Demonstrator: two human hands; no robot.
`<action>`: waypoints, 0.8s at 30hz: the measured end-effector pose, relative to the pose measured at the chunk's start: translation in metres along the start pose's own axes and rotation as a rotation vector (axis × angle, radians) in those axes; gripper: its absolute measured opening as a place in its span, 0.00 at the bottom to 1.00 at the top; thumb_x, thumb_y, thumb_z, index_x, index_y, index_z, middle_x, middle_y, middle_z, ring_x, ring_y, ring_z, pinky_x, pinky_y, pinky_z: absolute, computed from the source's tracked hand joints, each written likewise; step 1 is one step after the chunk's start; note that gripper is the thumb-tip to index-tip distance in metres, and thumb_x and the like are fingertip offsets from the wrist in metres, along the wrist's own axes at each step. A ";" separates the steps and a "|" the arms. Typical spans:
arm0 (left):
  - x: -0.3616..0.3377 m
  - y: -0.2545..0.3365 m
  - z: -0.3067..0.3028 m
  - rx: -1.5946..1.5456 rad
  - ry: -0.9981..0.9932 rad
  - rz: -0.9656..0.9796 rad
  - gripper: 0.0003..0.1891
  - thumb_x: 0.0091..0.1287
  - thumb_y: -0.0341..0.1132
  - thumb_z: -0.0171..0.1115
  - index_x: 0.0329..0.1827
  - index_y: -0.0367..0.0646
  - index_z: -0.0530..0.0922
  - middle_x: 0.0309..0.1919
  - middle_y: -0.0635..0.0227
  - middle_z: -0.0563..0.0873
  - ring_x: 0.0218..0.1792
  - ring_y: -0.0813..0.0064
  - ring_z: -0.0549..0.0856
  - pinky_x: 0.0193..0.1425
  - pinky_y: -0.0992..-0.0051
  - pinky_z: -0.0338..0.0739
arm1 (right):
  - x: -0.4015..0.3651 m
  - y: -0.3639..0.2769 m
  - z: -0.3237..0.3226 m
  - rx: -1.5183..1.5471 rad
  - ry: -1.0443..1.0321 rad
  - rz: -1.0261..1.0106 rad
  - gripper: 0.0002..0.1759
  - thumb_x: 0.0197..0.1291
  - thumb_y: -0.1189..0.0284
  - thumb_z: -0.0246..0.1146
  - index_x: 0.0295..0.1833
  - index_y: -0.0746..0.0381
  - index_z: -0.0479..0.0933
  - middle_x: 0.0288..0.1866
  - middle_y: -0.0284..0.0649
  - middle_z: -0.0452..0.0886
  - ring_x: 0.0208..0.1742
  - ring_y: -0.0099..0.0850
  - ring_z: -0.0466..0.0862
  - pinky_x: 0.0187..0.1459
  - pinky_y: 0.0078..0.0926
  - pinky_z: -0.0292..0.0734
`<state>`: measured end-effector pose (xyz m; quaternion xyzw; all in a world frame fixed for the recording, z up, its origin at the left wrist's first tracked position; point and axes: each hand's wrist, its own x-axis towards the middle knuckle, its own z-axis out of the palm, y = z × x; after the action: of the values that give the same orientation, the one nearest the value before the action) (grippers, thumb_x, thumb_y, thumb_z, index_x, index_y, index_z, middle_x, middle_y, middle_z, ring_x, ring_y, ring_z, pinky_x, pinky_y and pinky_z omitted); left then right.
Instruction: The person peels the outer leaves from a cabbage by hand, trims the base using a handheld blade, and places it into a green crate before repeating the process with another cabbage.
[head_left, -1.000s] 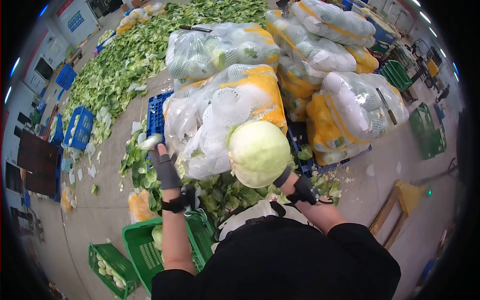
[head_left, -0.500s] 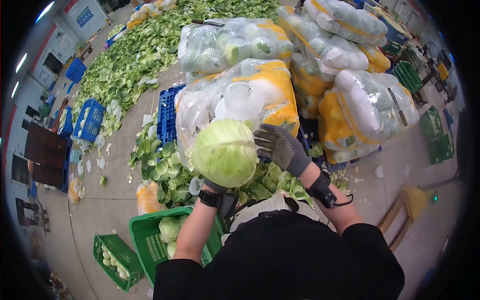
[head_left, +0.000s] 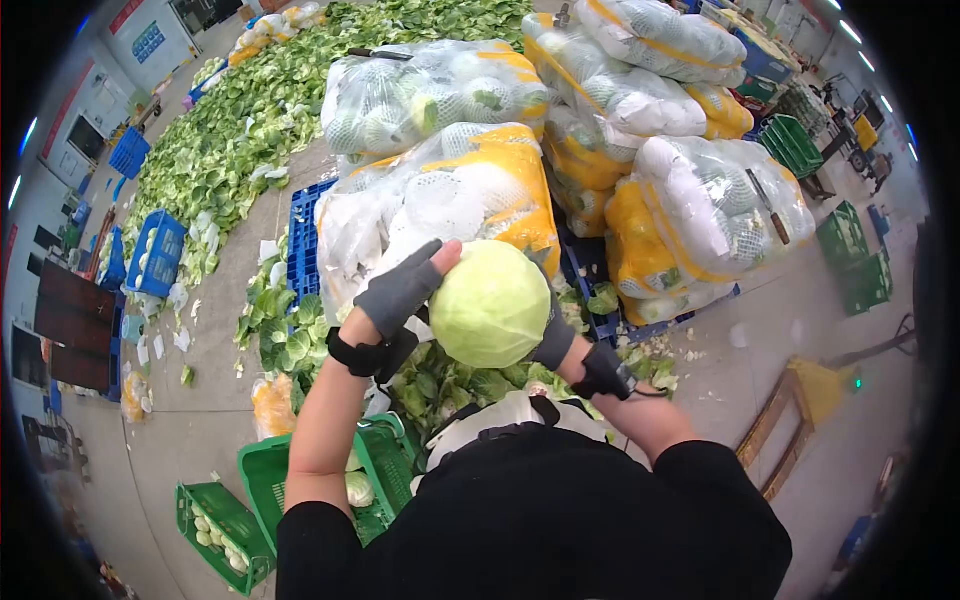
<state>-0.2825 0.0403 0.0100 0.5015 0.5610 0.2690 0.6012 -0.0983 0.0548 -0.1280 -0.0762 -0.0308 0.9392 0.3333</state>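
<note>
A round pale green cabbage (head_left: 490,305) is held up in front of my body. My left hand (head_left: 403,288), in a grey glove with a bare fingertip showing, touches its upper left side. On the right, my right hand (head_left: 556,338) supports the cabbage from beneath and behind, its fingers mostly hidden. Just beyond stands a clear and yellow plastic bag (head_left: 440,215) packed with cabbages in white foam nets. Loose green leaves (head_left: 425,375) lie below the hands.
A green crate (head_left: 262,470) with cabbages stands at lower left, beside a smaller green crate (head_left: 225,535). Knives (head_left: 768,205) rest on bagged stacks. A blue pallet (head_left: 303,245) lies under the bags. A large leaf heap (head_left: 230,130) covers the floor behind.
The cabbage has shifted from my left hand over to the right hand and turned. My left hand has come from underneath to its upper left side; the right hand has moved behind it.
</note>
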 end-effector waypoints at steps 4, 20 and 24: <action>0.017 -0.018 0.015 0.036 0.158 0.517 0.32 0.65 0.52 0.51 0.65 0.38 0.60 0.59 0.58 0.71 0.59 0.69 0.70 0.59 0.72 0.66 | -0.005 -0.006 -0.012 0.088 -0.050 -0.282 0.31 0.64 0.49 0.42 0.66 0.56 0.58 0.64 0.44 0.64 0.62 0.41 0.67 0.61 0.46 0.64; 0.026 -0.015 0.113 -0.065 0.623 0.867 0.23 0.58 0.31 0.61 0.56 0.32 0.70 0.47 0.55 0.77 0.51 0.63 0.76 0.57 0.71 0.68 | -0.014 -0.053 -0.034 -0.316 -0.119 -0.735 0.29 0.66 0.54 0.41 0.68 0.57 0.51 0.66 0.43 0.61 0.64 0.39 0.65 0.63 0.41 0.63; 0.029 -0.022 0.111 0.013 0.523 0.775 0.21 0.59 0.30 0.60 0.55 0.33 0.71 0.48 0.54 0.77 0.52 0.63 0.76 0.57 0.72 0.68 | -0.012 -0.052 -0.034 -0.165 -0.147 -0.738 0.28 0.67 0.55 0.42 0.67 0.57 0.52 0.65 0.43 0.61 0.63 0.39 0.66 0.62 0.41 0.64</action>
<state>-0.1761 0.0242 -0.0365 0.5931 0.4666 0.5878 0.2916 -0.0511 0.0875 -0.1540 -0.0191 -0.1557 0.7533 0.6387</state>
